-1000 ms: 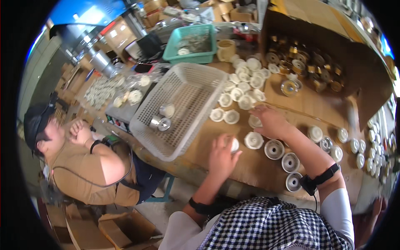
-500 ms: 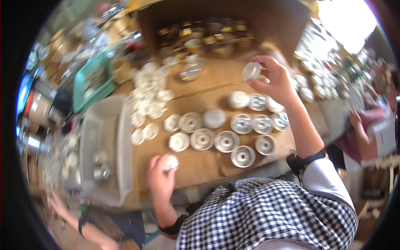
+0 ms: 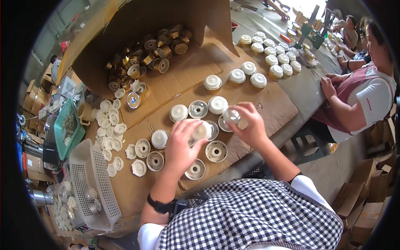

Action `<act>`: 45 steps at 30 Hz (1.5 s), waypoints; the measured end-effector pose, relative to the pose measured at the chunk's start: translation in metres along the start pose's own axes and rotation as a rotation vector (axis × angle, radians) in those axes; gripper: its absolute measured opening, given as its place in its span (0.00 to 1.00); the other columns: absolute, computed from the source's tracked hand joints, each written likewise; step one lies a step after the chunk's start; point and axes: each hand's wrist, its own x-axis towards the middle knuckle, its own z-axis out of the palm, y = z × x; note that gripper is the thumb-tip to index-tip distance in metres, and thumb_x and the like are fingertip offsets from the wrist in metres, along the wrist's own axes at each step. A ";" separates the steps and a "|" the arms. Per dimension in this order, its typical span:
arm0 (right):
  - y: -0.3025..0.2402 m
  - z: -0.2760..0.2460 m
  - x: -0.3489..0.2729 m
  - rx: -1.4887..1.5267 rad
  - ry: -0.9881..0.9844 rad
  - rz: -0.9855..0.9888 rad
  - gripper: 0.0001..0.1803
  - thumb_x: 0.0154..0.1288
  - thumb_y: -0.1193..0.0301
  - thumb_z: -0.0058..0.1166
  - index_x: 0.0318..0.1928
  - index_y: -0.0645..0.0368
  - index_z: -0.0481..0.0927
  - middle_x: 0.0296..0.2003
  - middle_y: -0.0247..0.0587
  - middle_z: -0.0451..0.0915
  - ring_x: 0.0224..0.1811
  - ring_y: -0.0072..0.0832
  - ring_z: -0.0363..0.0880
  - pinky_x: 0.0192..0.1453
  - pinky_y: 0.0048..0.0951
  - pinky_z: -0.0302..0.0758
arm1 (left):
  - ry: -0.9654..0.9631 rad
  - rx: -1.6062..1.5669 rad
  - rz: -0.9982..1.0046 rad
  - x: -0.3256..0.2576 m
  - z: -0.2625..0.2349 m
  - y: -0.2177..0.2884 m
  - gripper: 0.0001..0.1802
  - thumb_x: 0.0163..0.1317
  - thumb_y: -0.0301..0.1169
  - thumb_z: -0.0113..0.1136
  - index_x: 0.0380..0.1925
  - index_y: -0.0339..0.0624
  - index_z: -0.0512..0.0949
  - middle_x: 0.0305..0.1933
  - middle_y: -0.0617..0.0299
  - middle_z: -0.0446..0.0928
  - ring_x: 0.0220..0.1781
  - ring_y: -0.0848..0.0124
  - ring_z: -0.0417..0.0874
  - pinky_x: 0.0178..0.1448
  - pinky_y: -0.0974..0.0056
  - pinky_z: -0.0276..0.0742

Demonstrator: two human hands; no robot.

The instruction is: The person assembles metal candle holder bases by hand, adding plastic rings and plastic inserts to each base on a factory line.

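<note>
Left hand [image 3: 180,143] has its fingers curled around a white cap [image 3: 202,131], holding it just above the round parts on the cardboard sheet [image 3: 183,79], and the right hand [image 3: 249,125] is pinching a shiny metal cup [image 3: 231,115] right next to it. Around them sit rows of white-topped and open metal cups [image 3: 216,151], with loose white caps [image 3: 109,132] off to the left. Further out there's a white basket [image 3: 89,183], a green basket [image 3: 68,129], and a cardboard box [image 3: 137,25] full of brass-coloured parts.
</note>
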 end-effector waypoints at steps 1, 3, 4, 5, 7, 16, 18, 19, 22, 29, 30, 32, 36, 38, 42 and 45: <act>-0.001 0.003 -0.005 -0.040 -0.057 0.016 0.26 0.50 0.69 0.75 0.52 0.53 0.84 0.50 0.48 0.80 0.53 0.46 0.82 0.53 0.42 0.81 | -0.030 0.018 0.001 0.004 0.010 -0.005 0.27 0.48 0.26 0.75 0.52 0.39 0.81 0.53 0.54 0.81 0.58 0.54 0.79 0.65 0.53 0.75; 0.000 0.007 -0.010 0.023 -0.090 0.062 0.26 0.51 0.69 0.75 0.53 0.54 0.84 0.51 0.49 0.80 0.53 0.46 0.82 0.55 0.41 0.81 | -0.073 0.053 -0.017 0.010 0.026 -0.014 0.27 0.49 0.27 0.75 0.52 0.39 0.82 0.54 0.53 0.81 0.59 0.54 0.79 0.66 0.54 0.74; 0.002 0.005 -0.006 0.025 -0.089 0.061 0.26 0.51 0.69 0.75 0.53 0.54 0.84 0.51 0.49 0.80 0.53 0.46 0.82 0.55 0.41 0.81 | -0.072 0.057 -0.048 0.007 0.030 -0.016 0.27 0.49 0.27 0.76 0.52 0.39 0.82 0.55 0.53 0.81 0.60 0.54 0.79 0.66 0.54 0.74; -0.002 -0.002 -0.006 0.125 -0.037 0.053 0.26 0.52 0.69 0.75 0.54 0.55 0.84 0.51 0.49 0.81 0.53 0.45 0.82 0.56 0.40 0.80 | -0.079 0.056 -0.082 0.003 0.033 -0.015 0.27 0.49 0.27 0.76 0.52 0.39 0.82 0.55 0.54 0.81 0.60 0.54 0.79 0.67 0.54 0.74; 0.002 -0.008 -0.006 0.225 0.011 0.055 0.27 0.52 0.69 0.75 0.54 0.56 0.84 0.51 0.50 0.81 0.54 0.45 0.82 0.57 0.40 0.79 | -0.023 0.036 -0.101 0.004 0.030 -0.016 0.26 0.50 0.27 0.76 0.51 0.39 0.82 0.55 0.54 0.82 0.60 0.54 0.80 0.66 0.54 0.75; 0.010 0.005 -0.007 0.081 -0.041 -0.021 0.27 0.49 0.68 0.76 0.53 0.54 0.85 0.51 0.45 0.81 0.53 0.44 0.79 0.57 0.43 0.78 | -0.058 0.039 -0.120 0.008 0.035 -0.007 0.26 0.49 0.26 0.76 0.51 0.39 0.83 0.55 0.56 0.83 0.58 0.56 0.80 0.64 0.55 0.76; 0.010 0.007 -0.010 -0.029 -0.096 -0.081 0.27 0.47 0.68 0.76 0.52 0.50 0.86 0.51 0.40 0.82 0.54 0.43 0.78 0.58 0.43 0.77 | -0.071 0.088 -0.098 0.007 0.046 -0.012 0.26 0.49 0.26 0.76 0.51 0.39 0.83 0.55 0.56 0.83 0.58 0.56 0.80 0.64 0.55 0.76; 0.011 0.010 -0.013 -0.029 -0.099 -0.076 0.27 0.47 0.68 0.76 0.52 0.50 0.86 0.51 0.40 0.82 0.54 0.43 0.78 0.58 0.43 0.77 | -0.078 0.137 -0.070 0.005 0.050 -0.013 0.26 0.48 0.26 0.76 0.51 0.40 0.83 0.56 0.57 0.83 0.58 0.57 0.80 0.64 0.55 0.76; 0.016 0.010 -0.011 -0.004 -0.094 -0.057 0.28 0.46 0.66 0.77 0.52 0.48 0.86 0.50 0.40 0.82 0.54 0.44 0.78 0.58 0.44 0.79 | -0.088 0.210 -0.046 0.011 0.053 -0.012 0.27 0.48 0.30 0.76 0.52 0.41 0.83 0.57 0.59 0.83 0.57 0.58 0.80 0.64 0.56 0.75; 0.028 -0.003 -0.023 -0.052 -0.107 -0.033 0.25 0.45 0.70 0.77 0.49 0.51 0.88 0.49 0.46 0.82 0.53 0.44 0.80 0.55 0.43 0.81 | -0.112 0.287 0.090 0.010 0.070 -0.020 0.24 0.53 0.35 0.72 0.52 0.43 0.83 0.61 0.60 0.82 0.59 0.61 0.80 0.66 0.53 0.71; 0.031 -0.007 -0.019 -0.060 -0.083 -0.010 0.25 0.46 0.71 0.76 0.49 0.52 0.88 0.49 0.47 0.82 0.54 0.45 0.80 0.56 0.44 0.80 | -0.074 0.288 0.104 0.016 0.078 -0.023 0.24 0.54 0.36 0.71 0.52 0.43 0.83 0.61 0.61 0.82 0.59 0.61 0.80 0.66 0.52 0.70; 0.041 -0.015 -0.006 -0.100 -0.009 -0.039 0.22 0.50 0.73 0.74 0.49 0.52 0.87 0.51 0.48 0.81 0.56 0.47 0.78 0.58 0.45 0.78 | -0.050 0.326 0.108 0.036 0.090 -0.019 0.23 0.56 0.37 0.70 0.52 0.42 0.83 0.62 0.61 0.81 0.60 0.61 0.78 0.67 0.52 0.69; 0.056 -0.016 0.017 -0.286 0.010 -0.080 0.24 0.52 0.71 0.73 0.52 0.53 0.86 0.56 0.50 0.79 0.62 0.49 0.74 0.64 0.46 0.75 | -0.033 0.317 0.118 0.040 0.071 -0.005 0.28 0.55 0.42 0.72 0.55 0.43 0.81 0.65 0.58 0.77 0.62 0.58 0.76 0.69 0.52 0.66; 0.035 -0.013 0.024 -0.375 0.076 -0.033 0.25 0.54 0.71 0.72 0.55 0.53 0.84 0.59 0.49 0.78 0.63 0.48 0.73 0.66 0.47 0.74 | 0.054 0.321 0.099 0.017 0.031 0.001 0.28 0.56 0.40 0.71 0.56 0.42 0.81 0.65 0.57 0.77 0.64 0.57 0.75 0.70 0.52 0.66; -0.045 0.029 0.050 -0.055 -0.199 -0.207 0.25 0.56 0.70 0.71 0.56 0.54 0.82 0.59 0.47 0.78 0.62 0.48 0.75 0.66 0.49 0.74 | 0.287 0.385 -0.188 -0.062 -0.043 -0.024 0.25 0.60 0.29 0.64 0.60 0.40 0.78 0.66 0.53 0.76 0.69 0.51 0.72 0.74 0.49 0.64; -0.123 0.093 0.074 0.218 -0.507 -0.474 0.22 0.58 0.71 0.69 0.54 0.56 0.83 0.59 0.47 0.79 0.61 0.48 0.77 0.64 0.46 0.76 | 0.294 0.554 -0.512 -0.140 -0.057 -0.062 0.28 0.59 0.25 0.62 0.62 0.38 0.76 0.66 0.51 0.75 0.69 0.49 0.71 0.74 0.47 0.64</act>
